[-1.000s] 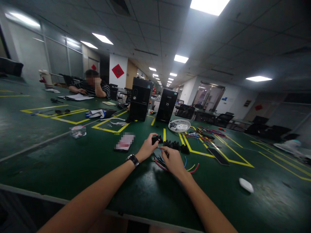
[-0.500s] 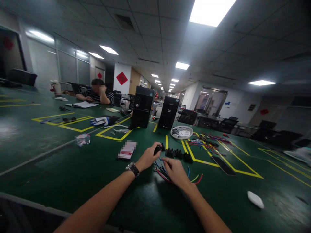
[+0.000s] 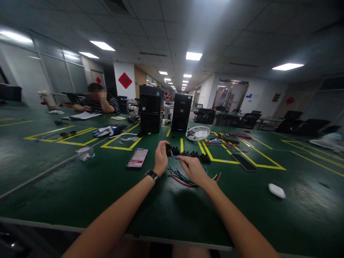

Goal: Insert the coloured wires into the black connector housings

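Note:
My left hand [image 3: 161,157], with a watch [image 3: 152,175] on its wrist, is closed around a small black block-shaped part [image 3: 168,150]. Between the fingertips of my right hand [image 3: 192,168] is a blue wire [image 3: 175,157], its far end up against the black part; whether it sits inside cannot be made out. Several similar black parts [image 3: 192,154] stand in a row just beyond my hands. Under my right hand lies a loose bundle of coloured wires [image 3: 182,179], partly hidden by it.
A phone [image 3: 138,158] and a clear box [image 3: 85,153] lie to the left. Two black computer towers [image 3: 151,109] stand behind, beside a white basket [image 3: 198,133]. More wires [image 3: 228,143], a dark flat slab [image 3: 244,162] and a white case [image 3: 276,191] are rightward. A person [image 3: 98,100] sits across the table.
The head view has shifted, so the table sits higher in the picture. My left hand has turned more upright with the black part, and the blue wire now meets that part.

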{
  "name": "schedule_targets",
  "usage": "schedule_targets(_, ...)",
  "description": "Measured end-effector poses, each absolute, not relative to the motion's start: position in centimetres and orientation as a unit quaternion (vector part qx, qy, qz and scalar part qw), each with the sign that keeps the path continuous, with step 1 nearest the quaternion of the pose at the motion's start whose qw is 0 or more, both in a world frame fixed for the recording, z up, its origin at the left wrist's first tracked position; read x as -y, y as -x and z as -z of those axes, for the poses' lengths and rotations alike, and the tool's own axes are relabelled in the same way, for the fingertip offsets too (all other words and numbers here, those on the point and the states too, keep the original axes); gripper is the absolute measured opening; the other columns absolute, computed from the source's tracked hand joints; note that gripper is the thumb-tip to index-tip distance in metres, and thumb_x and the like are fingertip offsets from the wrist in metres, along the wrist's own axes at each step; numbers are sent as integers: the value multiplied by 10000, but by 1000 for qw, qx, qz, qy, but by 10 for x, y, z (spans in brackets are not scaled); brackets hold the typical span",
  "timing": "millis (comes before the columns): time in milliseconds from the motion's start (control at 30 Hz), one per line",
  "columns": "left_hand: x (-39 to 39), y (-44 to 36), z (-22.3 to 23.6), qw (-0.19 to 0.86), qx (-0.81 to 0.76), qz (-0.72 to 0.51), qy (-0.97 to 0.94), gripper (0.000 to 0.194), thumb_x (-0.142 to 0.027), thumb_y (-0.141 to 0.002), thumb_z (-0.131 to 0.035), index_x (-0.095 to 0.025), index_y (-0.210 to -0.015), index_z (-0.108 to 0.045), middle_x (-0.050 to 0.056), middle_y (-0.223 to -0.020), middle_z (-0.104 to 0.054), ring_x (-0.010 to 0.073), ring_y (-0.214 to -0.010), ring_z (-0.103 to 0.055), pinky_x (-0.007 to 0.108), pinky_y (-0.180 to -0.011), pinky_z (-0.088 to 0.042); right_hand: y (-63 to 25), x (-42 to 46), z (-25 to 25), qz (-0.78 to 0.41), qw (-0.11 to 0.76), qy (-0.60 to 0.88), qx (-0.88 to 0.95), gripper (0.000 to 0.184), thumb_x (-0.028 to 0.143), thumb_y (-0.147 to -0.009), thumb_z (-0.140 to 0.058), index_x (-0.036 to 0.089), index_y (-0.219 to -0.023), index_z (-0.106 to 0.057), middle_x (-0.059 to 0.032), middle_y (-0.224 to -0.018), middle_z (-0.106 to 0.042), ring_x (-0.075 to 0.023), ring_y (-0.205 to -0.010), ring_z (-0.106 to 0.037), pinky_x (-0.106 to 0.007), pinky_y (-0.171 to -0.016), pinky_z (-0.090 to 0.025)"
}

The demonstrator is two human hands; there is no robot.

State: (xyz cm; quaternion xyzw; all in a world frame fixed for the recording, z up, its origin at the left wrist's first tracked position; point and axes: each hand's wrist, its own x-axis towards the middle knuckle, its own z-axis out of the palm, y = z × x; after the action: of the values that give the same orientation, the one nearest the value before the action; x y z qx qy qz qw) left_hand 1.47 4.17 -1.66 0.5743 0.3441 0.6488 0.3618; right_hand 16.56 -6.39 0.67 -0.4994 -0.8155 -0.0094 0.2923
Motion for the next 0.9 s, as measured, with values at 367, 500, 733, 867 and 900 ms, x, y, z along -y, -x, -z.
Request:
schedule_targets(367,-99,4,39,368,-506,-456,-632,344,-370,-939,-239,-159,-986,-506,70,-675,-681,176,-659,-656,263,-602,-482,-179,51,14,66,187,616,763,304,179,-917,-415,176,-1052,-687,-110,-927,-709,-205,-859,-652,-275,-767,-442)
schedule_targets(500,-120,-20,41,355,-539,-419,-639,411,-353,-933,-234,-135,-860,-576,119,-654,-681,216,-637,-662,296,-608,-472,-191,51,18,86,155,645,743,248,234,-896,-487,188,-992,-711,-123,-937,-685,-233,-916,-617,-302,-769,-443)
schedule_targets(733,-149,-18,35,214,-578,-373,-694,277,-222,-879,-361,-158,-776,-611,182,-921,-669,303,-989,-602,382,-843,-412,-186,56,18,36,166,585,793,287,478,-841,-579,220,-867,-702,-63,-847,-677,-194,-789,-619,-260,-674,-417)
schedule_targets(867,-144,-21,28,138,-551,-369,-736,281,-241,-881,-383,-158,-1050,-592,195,-1136,-609,323,-1201,-438,455,-966,-321,-181,58,20,16,155,590,793,206,384,-842,-593,210,-788,-689,-57,-787,-688,-185,-725,-629,-247,-614,-377)
schedule_targets(900,-142,-24,25,128,-533,-368,-751,291,-277,-881,-408,-173,-1088,-583,177,-1179,-596,309,-1224,-414,446,-989,-302,-180,58,20,12,158,591,791,177,332,-846,-583,207,-773,-684,-54,-775,-688,-179,-713,-628,-243,-606,-367)
